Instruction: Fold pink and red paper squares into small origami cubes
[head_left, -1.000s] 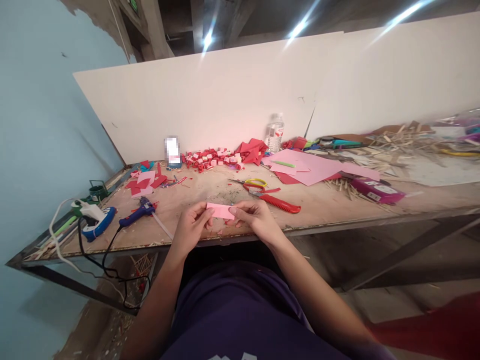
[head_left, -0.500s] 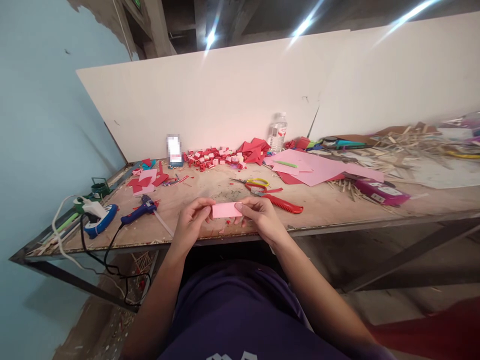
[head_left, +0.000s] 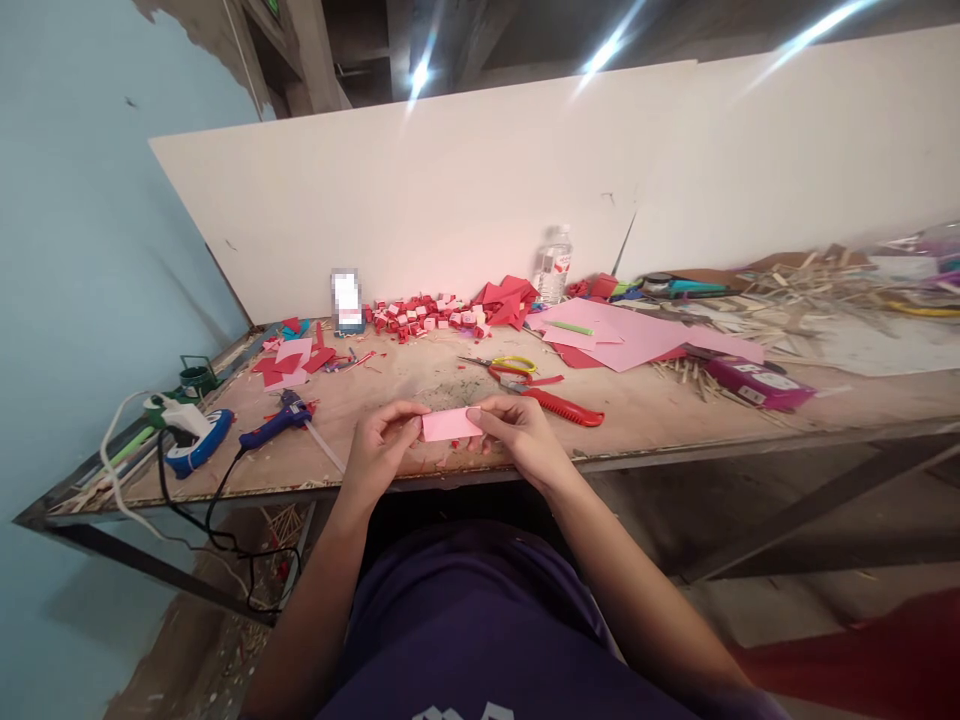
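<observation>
A small pink paper strip (head_left: pixel 447 425) is held up over the table's front edge, between my two hands. My left hand (head_left: pixel 384 445) pinches its left end with thumb and fingers. At the right end, my right hand (head_left: pixel 517 435) grips it, thumb on the near face and fingers behind. Just beyond my right hand lie a red utility knife (head_left: pixel 566 408) and scissors (head_left: pixel 510 366) with yellow and red handles. To the left of my hands, a blue glue gun (head_left: pixel 276 425) rests on the table.
Small red and pink folded paper pieces (head_left: pixel 427 317) are heaped by the back board, near a phone (head_left: pixel 347 300) and a water bottle (head_left: pixel 553 265). Pink sheets (head_left: pixel 637 335), a purple box (head_left: pixel 761 383) and thin wooden sticks (head_left: pixel 810 280) lie rightward. A power strip (head_left: pixel 200 445) with cables sits left.
The pink paper strip has tilted slightly, its left end now a little lower than its right. Both hands keep their hold and have barely moved.
</observation>
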